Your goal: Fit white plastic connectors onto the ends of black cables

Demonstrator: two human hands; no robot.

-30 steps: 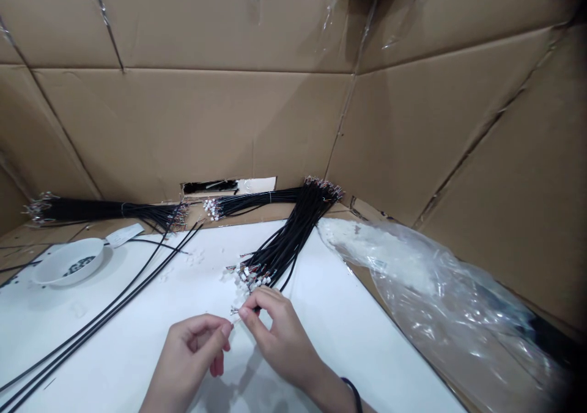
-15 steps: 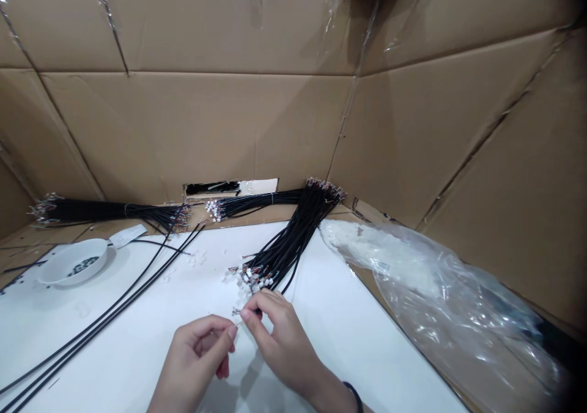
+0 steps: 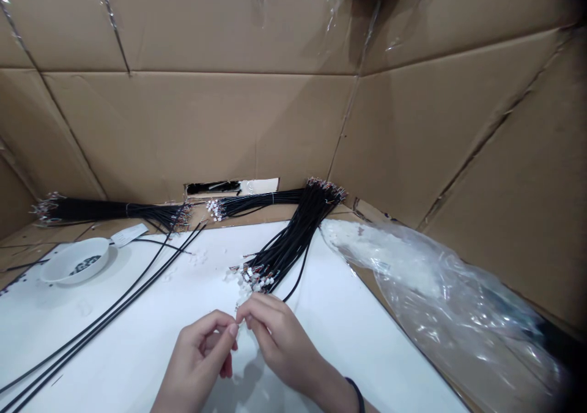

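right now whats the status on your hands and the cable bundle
Left hand and right hand meeting at the fingertips, pinching something too small to tell. Black cable bundle with white connectors just beyond them. Loose black cables to the left.

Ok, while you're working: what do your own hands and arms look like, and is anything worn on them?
Your left hand and right hand are bare, with no gloves or rings showing, and no sleeve is in view. A thin black band circles the right wrist.

1 head cam faces fwd/down at L hand [image 3: 198, 358], R hand [image 3: 280, 339].
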